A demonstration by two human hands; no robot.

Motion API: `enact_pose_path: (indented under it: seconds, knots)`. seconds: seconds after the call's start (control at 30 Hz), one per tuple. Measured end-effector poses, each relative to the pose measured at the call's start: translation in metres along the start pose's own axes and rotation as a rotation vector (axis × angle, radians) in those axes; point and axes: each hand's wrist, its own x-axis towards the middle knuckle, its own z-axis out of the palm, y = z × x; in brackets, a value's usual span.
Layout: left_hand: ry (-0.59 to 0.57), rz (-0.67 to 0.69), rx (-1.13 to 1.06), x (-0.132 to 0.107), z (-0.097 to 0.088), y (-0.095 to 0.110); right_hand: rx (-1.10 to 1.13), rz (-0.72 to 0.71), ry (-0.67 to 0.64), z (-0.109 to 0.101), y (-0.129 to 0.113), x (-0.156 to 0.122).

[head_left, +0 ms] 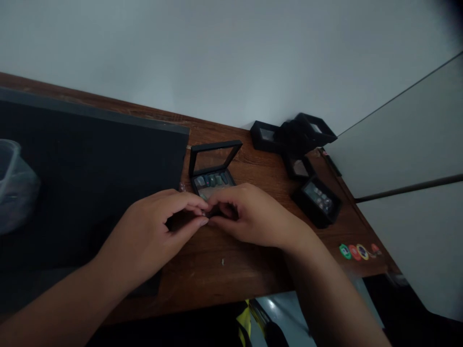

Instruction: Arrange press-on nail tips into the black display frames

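Observation:
A small black display box stands open on the wooden table, its framed lid tilted up and a row of small greenish pieces inside. My left hand and my right hand meet at the box's near edge, fingertips pinched together over something small and dark that I cannot make out. Both hands have curled fingers.
A large black mat covers the table's left part, with a clear plastic container at its far left. Several more black display boxes sit at the back right, one nearer. Round coloured stickers mark the table's right edge. A tiny piece lies near the front.

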Motion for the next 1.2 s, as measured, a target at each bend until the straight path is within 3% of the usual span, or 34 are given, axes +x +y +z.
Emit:
enact_pose_path:
  seconds: [0.33, 0.6, 0.8, 1.03, 1.2]
  knots:
    - [0.048, 0.013, -0.101, -0.001, -0.004, 0.009, 0.159, -0.063, -0.020, 0.000, -0.001, -0.002]
    - [-0.023, 0.026, -0.189, -0.002, -0.007, 0.013, 0.158, -0.125, -0.002, -0.002, -0.001, -0.002]
    - [0.004, -0.076, -0.199, -0.002, -0.007, 0.012, 0.170, -0.083, 0.062, -0.001, 0.000, -0.003]
    - [0.199, -0.155, -0.087, -0.004, -0.007, 0.011, 0.196, 0.049, 0.176, -0.003, 0.012, 0.000]
    - [0.488, -0.114, -0.033, -0.003, -0.006, 0.023, 0.198, 0.057, 0.186, 0.001, 0.021, 0.005]
